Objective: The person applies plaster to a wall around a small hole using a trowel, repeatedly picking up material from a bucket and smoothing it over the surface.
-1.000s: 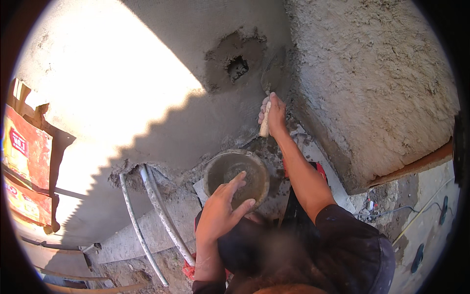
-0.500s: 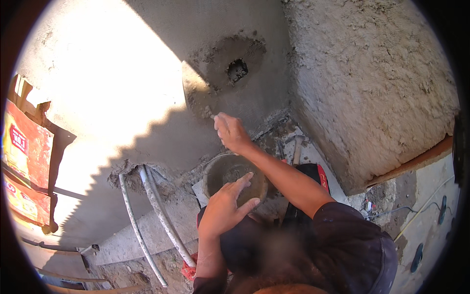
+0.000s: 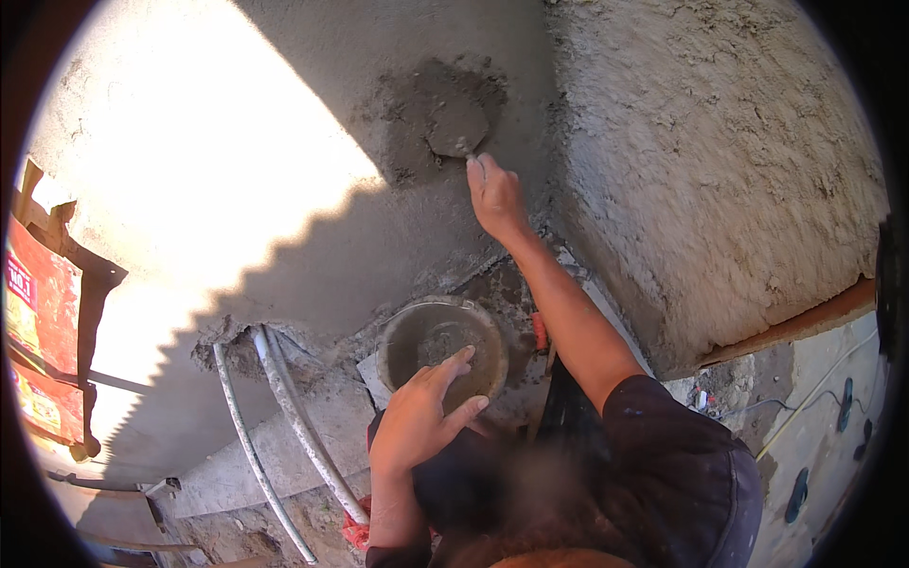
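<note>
My right hand (image 3: 495, 194) is closed round the handle of a trowel (image 3: 457, 123). Its grey, mortar-smeared blade lies against the wall, over a dark patch of damp mortar (image 3: 402, 123). The square hole in that patch is hidden behind the blade. Lower down, my left hand (image 3: 417, 417) is held out with its fingers stretched and the thumb apart, holding nothing. It hovers over the near side of a round grey bucket (image 3: 386, 355), which has some wet mortar at its bottom.
Two pale pipes (image 3: 294, 407) rise into a broken gap in the wall at left. A rough plastered wall (image 3: 720, 170) closes the right side. Red packaging (image 3: 45, 331) hangs at far left. Sandals (image 3: 797, 494) and a cable (image 3: 814, 383) lie at lower right.
My right hand has carried the trowel up and to the right, from the lower left of the patch onto the hole. My left hand has stayed by the bucket, fingers still stretched.
</note>
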Motion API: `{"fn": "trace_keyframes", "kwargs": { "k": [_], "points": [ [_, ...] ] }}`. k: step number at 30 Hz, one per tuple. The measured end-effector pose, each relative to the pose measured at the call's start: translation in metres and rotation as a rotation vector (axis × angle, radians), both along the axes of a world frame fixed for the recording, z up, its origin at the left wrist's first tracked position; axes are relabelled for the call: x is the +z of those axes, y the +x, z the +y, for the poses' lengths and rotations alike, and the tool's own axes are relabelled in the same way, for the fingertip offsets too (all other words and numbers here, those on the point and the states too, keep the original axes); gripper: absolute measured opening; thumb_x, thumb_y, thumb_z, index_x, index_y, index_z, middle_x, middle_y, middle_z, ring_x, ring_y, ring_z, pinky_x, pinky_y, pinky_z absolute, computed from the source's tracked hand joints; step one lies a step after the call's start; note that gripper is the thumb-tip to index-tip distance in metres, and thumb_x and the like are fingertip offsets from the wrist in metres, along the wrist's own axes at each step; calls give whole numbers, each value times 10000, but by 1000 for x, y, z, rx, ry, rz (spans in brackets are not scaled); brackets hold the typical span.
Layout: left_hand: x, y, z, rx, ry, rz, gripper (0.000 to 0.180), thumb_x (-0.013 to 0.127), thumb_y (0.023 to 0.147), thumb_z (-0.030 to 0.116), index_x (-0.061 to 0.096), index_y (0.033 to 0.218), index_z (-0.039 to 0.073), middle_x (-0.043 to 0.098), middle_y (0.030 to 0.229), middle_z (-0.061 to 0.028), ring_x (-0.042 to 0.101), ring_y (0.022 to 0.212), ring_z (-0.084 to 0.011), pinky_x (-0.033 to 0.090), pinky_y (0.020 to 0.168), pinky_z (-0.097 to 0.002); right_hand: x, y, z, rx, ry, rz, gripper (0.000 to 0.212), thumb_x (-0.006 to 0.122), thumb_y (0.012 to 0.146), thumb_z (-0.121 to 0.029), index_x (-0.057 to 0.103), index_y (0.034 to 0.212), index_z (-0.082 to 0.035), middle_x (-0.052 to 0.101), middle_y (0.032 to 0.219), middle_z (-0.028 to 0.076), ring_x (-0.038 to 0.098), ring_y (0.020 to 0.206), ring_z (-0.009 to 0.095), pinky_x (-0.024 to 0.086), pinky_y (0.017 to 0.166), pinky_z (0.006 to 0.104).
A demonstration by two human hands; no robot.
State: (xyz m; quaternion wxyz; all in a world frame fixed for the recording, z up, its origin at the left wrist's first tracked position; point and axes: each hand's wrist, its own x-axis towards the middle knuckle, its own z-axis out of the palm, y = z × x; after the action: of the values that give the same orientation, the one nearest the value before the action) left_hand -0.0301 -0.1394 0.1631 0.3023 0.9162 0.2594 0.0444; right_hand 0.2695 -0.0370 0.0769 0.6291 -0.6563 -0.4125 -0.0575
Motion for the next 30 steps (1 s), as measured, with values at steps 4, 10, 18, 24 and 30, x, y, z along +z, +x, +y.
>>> {"fn": "trace_keyframes", "kwargs": {
  "k": [4, 10, 18, 24, 30],
  "points": [
    [3, 7, -7, -42, 25, -69, 615, 750, 892, 305, 552, 1419, 58, 708, 1179, -175, 663, 1095, -360, 534, 916, -442, -77, 70, -14, -172, 28, 33, 386, 478, 1063, -283, 559, 839, 21, 607, 718, 293, 605, 655, 494, 450, 552, 537],
    [0, 13, -1, -78, 33, -35, 606, 743, 893, 312, 557, 1416, 68, 704, 1186, -185, 660, 1102, -361, 525, 937, -445, -49, 3, -21, 247, 276, 1018, 411, 430, 1070, -355, 510, 802, -53, 503, 611, 67, 521, 438, 198, 439, 397, 377],
    [-5, 10, -1, -60, 17, -6, 551, 736, 904, 302, 601, 1360, 24, 692, 1216, -194, 650, 1125, -376, 509, 972, -433, 34, -115, 27, 557, 193, 665, 408, 448, 1066, -309, 513, 789, -17, 538, 597, 155, 552, 475, 337, 459, 459, 438],
    [-5, 13, -1, -79, 12, -18, 505, 730, 909, 303, 631, 1307, 8, 686, 1241, -198, 648, 1143, -381, 503, 986, -435, -17, -129, 13, 391, 32, 271, 394, 500, 1055, -279, 557, 832, 40, 602, 759, 315, 584, 803, 548, 457, 653, 562],
    [0, 10, -3, -39, -19, -3, 488, 726, 908, 315, 645, 1286, 16, 692, 1239, -191, 653, 1140, -377, 512, 978, -436, -62, -138, 2, 537, -91, 121, 397, 491, 1051, -288, 540, 803, 18, 598, 686, 250, 584, 638, 480, 461, 596, 518]
  ]
}}
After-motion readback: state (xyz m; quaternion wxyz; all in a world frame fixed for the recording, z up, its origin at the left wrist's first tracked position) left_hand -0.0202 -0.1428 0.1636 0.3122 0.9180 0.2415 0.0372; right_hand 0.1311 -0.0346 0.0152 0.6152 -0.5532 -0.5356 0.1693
